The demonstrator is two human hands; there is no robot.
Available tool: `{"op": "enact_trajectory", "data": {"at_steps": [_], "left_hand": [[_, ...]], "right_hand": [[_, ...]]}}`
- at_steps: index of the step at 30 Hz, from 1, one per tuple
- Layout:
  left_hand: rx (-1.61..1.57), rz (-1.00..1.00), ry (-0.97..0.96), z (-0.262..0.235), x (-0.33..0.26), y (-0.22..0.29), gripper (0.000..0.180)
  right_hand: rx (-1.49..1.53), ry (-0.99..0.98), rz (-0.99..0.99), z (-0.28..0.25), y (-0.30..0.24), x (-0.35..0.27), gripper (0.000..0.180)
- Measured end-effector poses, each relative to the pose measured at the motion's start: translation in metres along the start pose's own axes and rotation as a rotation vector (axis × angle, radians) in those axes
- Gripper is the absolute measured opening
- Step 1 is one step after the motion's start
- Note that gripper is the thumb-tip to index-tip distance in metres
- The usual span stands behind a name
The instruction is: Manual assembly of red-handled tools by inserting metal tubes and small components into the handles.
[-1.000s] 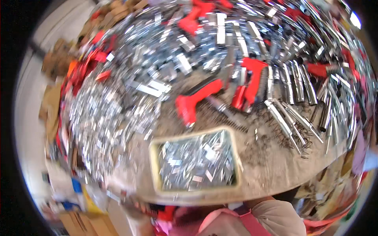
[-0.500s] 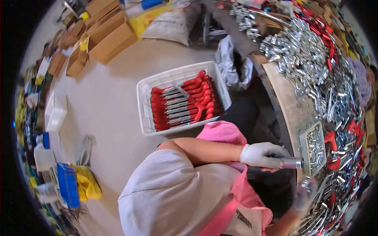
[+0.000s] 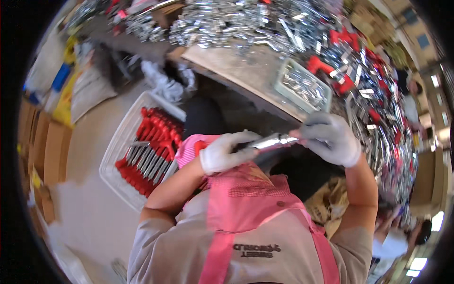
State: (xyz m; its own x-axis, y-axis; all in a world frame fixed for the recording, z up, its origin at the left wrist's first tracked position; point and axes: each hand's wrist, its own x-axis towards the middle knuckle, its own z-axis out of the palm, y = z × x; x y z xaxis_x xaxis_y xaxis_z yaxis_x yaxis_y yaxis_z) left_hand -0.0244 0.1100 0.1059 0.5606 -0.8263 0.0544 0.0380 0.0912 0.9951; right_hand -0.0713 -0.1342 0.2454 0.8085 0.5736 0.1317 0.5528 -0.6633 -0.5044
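Observation:
Both my hands wear white gloves and hold one shiny metal tool [image 3: 270, 141] between them, just below the workbench edge [image 3: 246, 80]. My left hand [image 3: 223, 150] grips its near end and my right hand [image 3: 329, 137] grips the far end. Beyond my right hand stands a small pale tray [image 3: 302, 86] filled with small metal parts. On the floor to my left lies a white plastic crate [image 3: 124, 154] holding several red-handled tools. I wear a pink apron over a grey shirt.
Heaps of shiny metal parts and red handles [image 3: 331, 42] cover the workbench. Cardboard boxes [image 3: 40, 146] line the floor at far left, with sacks [image 3: 87, 90] and crumpled plastic [image 3: 165, 83] near the bench. Another person [image 3: 402, 239] sits at lower right.
The view has swung from the bench top to the floor and back toward the bench. My hands have come together on the metal tool in front of my chest.

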Motion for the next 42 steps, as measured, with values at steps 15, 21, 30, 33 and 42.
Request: {"op": "enact_trajectory", "data": {"at_steps": [15,21,30,33,42], "left_hand": [[0.136,0.108,-0.272,0.055,0.055,-0.012,0.031],[0.224,0.142,-0.204,0.068,0.068,-0.021,0.031],[0.046,0.040,-0.258,0.068,0.078,-0.018,0.031],[-0.117,-0.286,-0.295,0.058,0.071,-0.007,0.030],[0.240,0.097,-0.161,0.049,0.065,-0.014,0.030]], "right_hand": [[0.064,0.116,0.249,0.007,0.001,-0.096,0.022],[0.784,0.281,0.797,0.022,-0.002,-0.110,0.032],[0.776,1.019,0.084,0.069,0.022,-0.093,0.039],[0.451,0.588,0.214,0.059,0.017,-0.092,0.033],[0.257,0.141,0.736,0.022,0.006,-0.089,0.037]]}}
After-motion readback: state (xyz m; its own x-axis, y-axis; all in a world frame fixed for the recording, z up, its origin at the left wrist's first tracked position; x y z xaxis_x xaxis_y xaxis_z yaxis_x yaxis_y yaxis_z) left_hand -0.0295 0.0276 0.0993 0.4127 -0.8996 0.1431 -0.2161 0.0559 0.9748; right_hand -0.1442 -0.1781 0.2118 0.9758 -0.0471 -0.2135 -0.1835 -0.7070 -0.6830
